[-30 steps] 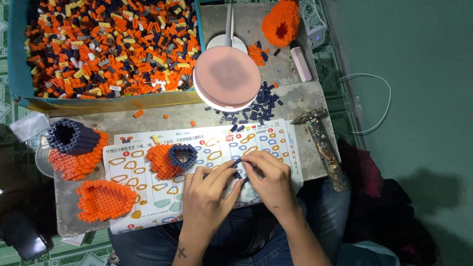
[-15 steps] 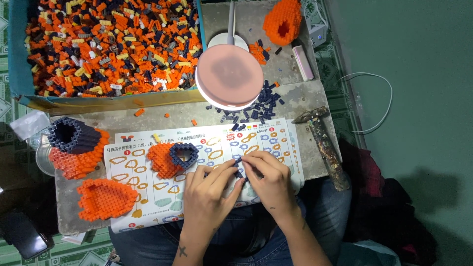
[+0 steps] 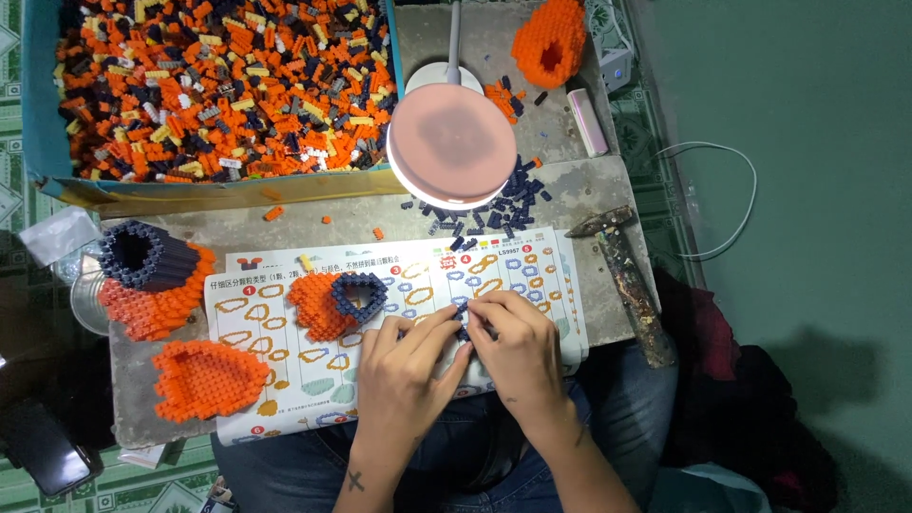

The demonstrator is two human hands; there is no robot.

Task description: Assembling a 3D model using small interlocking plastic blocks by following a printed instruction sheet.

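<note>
Nothing has shifted in the last second: your left hand (image 3: 404,366) and right hand (image 3: 518,347) stay pinched together on a small dark brick piece (image 3: 463,318), fingers closed, over the instruction sheet (image 3: 285,328), so the pressing continues.

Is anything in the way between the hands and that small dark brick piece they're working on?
No. The left hand and right hand already pinch the small dark brick piece between their fingers, above the instruction sheet.
</note>
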